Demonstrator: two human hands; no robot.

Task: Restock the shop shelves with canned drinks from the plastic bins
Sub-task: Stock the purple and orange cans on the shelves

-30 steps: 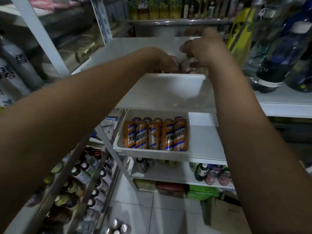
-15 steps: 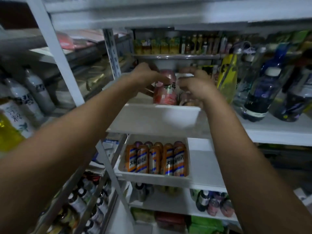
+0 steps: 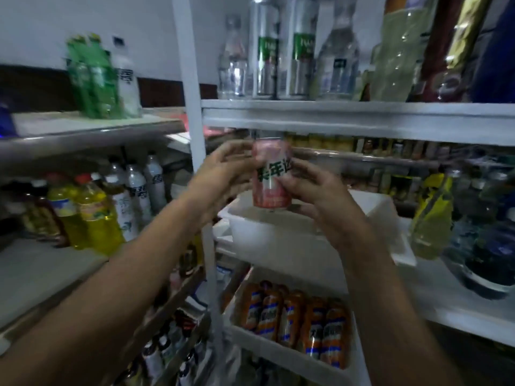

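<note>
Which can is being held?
The pink metal can, gripped by left hand and right hand above the white plastic bin; the orange cans sit untouched below.

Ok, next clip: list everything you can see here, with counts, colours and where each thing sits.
pink can: one, pink with dark lettering, held upright over the upper bin
upper bin: one, white, middle shelf, contents hidden
orange cans: at least five, orange with blue bands, in the lower bin
lower bin: one, white, shelf below
silver cans: two, silver with green labels, top shelf
clear bottles: at least two, transparent, top shelf beside the silver cans
green bottles: count unclear, green, top of left rack
yellow bottles: at least two, yellow, middle of left rack
dark blue bottles: count blurred, dark blue, far right
left hand: fingers grip the can's left side
right hand: fingers wrapped round the can's right side
</note>
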